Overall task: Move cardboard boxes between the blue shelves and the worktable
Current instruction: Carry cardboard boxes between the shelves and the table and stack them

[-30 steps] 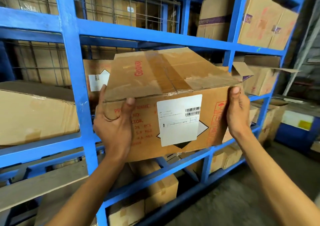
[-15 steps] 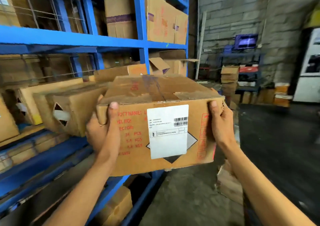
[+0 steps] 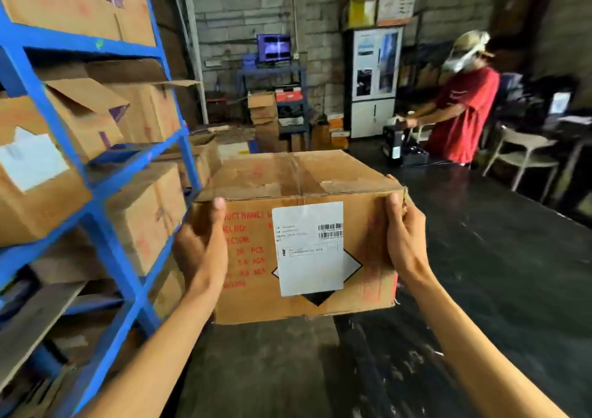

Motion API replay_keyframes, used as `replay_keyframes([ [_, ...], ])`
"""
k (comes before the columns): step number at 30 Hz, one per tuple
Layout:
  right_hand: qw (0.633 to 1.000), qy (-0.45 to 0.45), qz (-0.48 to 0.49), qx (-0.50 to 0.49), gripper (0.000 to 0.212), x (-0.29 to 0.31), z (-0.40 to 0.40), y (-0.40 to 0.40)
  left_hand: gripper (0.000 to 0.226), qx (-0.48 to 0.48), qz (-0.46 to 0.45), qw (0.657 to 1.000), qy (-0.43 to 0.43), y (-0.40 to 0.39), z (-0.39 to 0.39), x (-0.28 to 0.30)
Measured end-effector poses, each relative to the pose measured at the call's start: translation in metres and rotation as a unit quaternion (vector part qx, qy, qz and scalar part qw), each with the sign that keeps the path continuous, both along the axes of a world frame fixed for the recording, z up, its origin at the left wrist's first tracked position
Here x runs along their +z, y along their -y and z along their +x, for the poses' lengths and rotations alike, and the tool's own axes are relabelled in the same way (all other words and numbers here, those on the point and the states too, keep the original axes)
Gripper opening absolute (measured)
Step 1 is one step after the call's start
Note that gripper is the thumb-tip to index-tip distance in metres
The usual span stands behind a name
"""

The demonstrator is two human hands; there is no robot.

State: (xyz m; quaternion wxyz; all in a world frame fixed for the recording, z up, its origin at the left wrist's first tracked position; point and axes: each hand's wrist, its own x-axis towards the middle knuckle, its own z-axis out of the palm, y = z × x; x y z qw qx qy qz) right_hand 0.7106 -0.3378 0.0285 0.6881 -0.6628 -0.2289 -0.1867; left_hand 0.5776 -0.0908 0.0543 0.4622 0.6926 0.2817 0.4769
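A taped cardboard box (image 3: 288, 177) with red print and a white barcode label hangs in the air in front of me, held between both hands. My left hand (image 3: 200, 248) grips its left side, thumb up across the front face. My right hand (image 3: 405, 241) grips the right side, fingers curled round the corner. The blue shelves (image 3: 96, 212) stand to my left, full of other cardboard boxes (image 3: 141, 225). The black worktable (image 3: 512, 273) stretches out to the right and below the box.
A person in a red shirt (image 3: 461, 113) stands at the far end of the worktable by a small machine (image 3: 397, 143). A pale chair (image 3: 525, 155) is at the right. Stacked boxes (image 3: 266, 116), a monitor on a rack and a white cabinet (image 3: 373, 81) line the back wall.
The box has come out of the shelf bay in both hands and swung to the right, away from the shelves. The view has turned with it, and the worktable is now in sight.
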Motion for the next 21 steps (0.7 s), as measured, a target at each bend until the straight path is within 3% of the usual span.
replay_keyframes([
  [5,0.991,-0.034,0.000,-0.130,0.062,-0.023,-0.008,0.070,0.082,-0.168,-0.091,0.981,-0.039,0.061,0.050,-0.013],
  [8,0.978,-0.050,-0.007,-0.200,0.066,-0.040,-0.031,0.106,0.071,-0.260,-0.127,0.955,-0.069,0.091,0.064,-0.027],
  [11,0.958,-0.061,-0.011,-0.281,0.075,-0.056,-0.069,0.137,0.058,-0.323,-0.095,0.938,-0.078,0.115,0.076,-0.046],
  [15,0.918,-0.078,-0.013,-0.388,0.092,-0.075,-0.136,0.174,0.059,-0.447,-0.069,0.888,-0.081,0.158,0.069,-0.068],
  [21,0.846,-0.095,-0.008,-0.525,0.099,-0.102,-0.236,0.218,0.093,-0.577,-0.078,0.809,-0.080,0.232,0.047,-0.096],
])
